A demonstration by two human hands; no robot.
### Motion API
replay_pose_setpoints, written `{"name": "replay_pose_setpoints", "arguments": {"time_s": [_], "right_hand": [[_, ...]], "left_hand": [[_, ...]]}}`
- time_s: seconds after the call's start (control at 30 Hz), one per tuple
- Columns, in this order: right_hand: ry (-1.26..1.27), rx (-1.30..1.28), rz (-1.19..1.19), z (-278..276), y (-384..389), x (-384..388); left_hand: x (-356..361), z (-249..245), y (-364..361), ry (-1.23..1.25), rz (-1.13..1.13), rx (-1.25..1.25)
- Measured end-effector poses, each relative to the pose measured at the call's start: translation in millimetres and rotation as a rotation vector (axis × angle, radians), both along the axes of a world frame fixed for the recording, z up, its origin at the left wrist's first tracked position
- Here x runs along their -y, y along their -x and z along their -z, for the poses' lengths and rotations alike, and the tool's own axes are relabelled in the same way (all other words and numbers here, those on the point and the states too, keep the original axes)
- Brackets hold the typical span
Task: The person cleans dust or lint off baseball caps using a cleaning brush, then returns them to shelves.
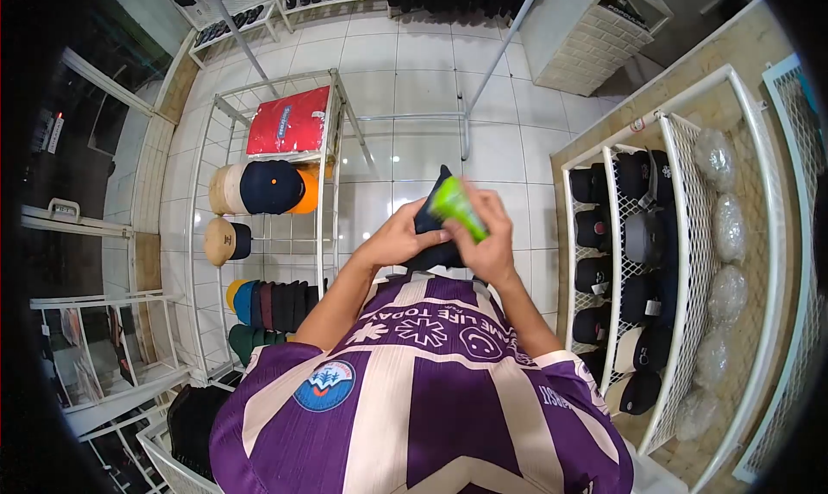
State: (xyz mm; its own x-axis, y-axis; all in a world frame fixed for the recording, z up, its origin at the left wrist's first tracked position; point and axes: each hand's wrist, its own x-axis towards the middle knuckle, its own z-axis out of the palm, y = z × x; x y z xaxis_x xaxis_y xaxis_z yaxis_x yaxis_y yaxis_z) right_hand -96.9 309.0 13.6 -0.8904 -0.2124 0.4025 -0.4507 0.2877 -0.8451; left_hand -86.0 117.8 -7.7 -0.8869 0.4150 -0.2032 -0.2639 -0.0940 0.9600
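Observation:
A dark cap is in front of my chest, its pointed edge sticking up between my hands. My left hand is closed on the cap from the left side, thumb across its front. In my right hand is a bright green brush, blurred by motion and held against or just over the cap; its bristles cannot be made out. My fingers and the brush hide much of the cap.
At left a white wire rack carries a red packet and several caps. The right-hand shelf holds dark caps and plastic-wrapped bundles. A metal pole frame stands on the tiled floor ahead.

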Motion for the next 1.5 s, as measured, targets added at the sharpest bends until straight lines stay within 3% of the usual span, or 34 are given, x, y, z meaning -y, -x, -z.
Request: {"name": "replay_pose_setpoints", "arguments": {"time_s": [0.07, 0.1, 0.13, 0.2, 0.3, 0.33, 0.37, 0.4, 0.47, 0.5, 0.63, 0.67, 0.73, 0.77, 0.8, 0.87, 0.93, 1.0, 1.13, 1.23, 1.3, 1.4, 1.47, 1.5], "right_hand": [[-0.242, -0.236, -0.154, -14.6, 3.0, 3.3], [-0.22, -0.304, -0.035, -3.2, 11.0, 5.5], [-0.181, -0.232, 0.061, -0.2, 21.7, 5.6], [-0.118, -0.012, 0.213, 6.0, 42.5, 7.3], [-0.214, -0.237, -0.03, -9.2, 26.9, 14.1], [-0.279, -0.325, -0.145, -18.7, 18.5, 17.2], [-0.291, -0.358, -0.099, -13.9, 24.4, 15.2], [-0.127, -0.207, -0.039, -0.1, 36.6, 12.2], [-0.244, -0.051, 0.162, 18.3, 64.1, 0.4], [-0.191, 0.049, 0.118, 9.5, 59.2, 0.5], [0.043, -0.074, 0.027, -12.3, 29.7, 11.7], [0.039, -0.076, 0.026, -7.2, 33.8, 10.7], [0.009, 0.155, -0.046, 19.3, 46.6, 7.3], [-0.3, 0.152, -0.057, 33.7, 51.1, -0.6], [-0.294, 0.152, -0.048, 32.8, 51.1, -4.7], [-0.147, 0.15, 0.033, 29.1, 55.7, -14.2], [0.16, 0.25, 0.004, 35.3, 64.5, -26.3], [0.155, 0.324, -0.116, 30.8, 62.0, -37.8], [-0.067, 0.229, -0.048, 16.6, 56.0, -34.7], [-0.171, 0.148, 0.097, 7.5, 47.0, -22.6], [-0.282, 0.041, 0.151, 7.4, 40.4, -13.5], [-0.231, 0.044, 0.172, 0.6, 29.0, 1.1], [-0.169, 0.003, 0.051, 3.9, 25.6, 6.1], [-0.138, -0.054, -0.032, -2.3, 22.0, 10.2]], "left_hand": [[3.2, 21.3, 1.5, 0.115, 0.018, -0.287], [3.6, 14.1, 3.8, 0.079, 0.007, -0.291], [6.0, -3.0, 6.0, -0.034, 0.049, 0.003], [7.6, -5.7, 6.2, -0.093, 0.028, 0.027], [16.6, -1.5, 3.8, 0.013, -0.017, -0.031], [14.7, 3.4, -1.5, -0.002, -0.093, -0.19], [18.0, 5.2, -1.8, -0.034, -0.038, -0.073], [19.8, 1.7, -3.8, -0.068, 0.018, 0.047], [14.0, -9.1, -12.2, -0.123, -0.011, 0.035], [14.0, -15.2, -10.6, -0.165, -0.029, 0.008], [24.8, -20.6, -9.7, -0.17, -0.019, 0.053], [27.4, -17.8, -9.4, -0.174, -0.02, 0.051], [30.8, -11.2, -11.0, -0.169, 0.109, 0.038], [29.0, -11.3, -10.9, -0.16, 0.15, 0.028], [30.4, -11.5, -10.2, -0.154, 0.16, 0.027], [31.0, -9.7, -6.1, -0.139, 0.121, -0.007], [37.2, -12.7, -4.9, -0.144, 0.069, -0.017], [37.8, -9.0, -3.3, -0.164, 0.038, -0.021], [36.2, -5.2, 2.7, -0.11, -0.009, 0.073], [31.7, -14.4, 2.8, -0.038, 0.033, -0.038], [23.7, -23.4, -0.5, 0.136, 0.068, -0.012], [16.1, -28.3, -0.4, 0.133, 0.014, 0.057], [16.3, -13.9, 1.1, 0.078, 0.019, 0.062], [15.0, -10.5, 1.7, 0.084, 0.017, -0.048]]}}
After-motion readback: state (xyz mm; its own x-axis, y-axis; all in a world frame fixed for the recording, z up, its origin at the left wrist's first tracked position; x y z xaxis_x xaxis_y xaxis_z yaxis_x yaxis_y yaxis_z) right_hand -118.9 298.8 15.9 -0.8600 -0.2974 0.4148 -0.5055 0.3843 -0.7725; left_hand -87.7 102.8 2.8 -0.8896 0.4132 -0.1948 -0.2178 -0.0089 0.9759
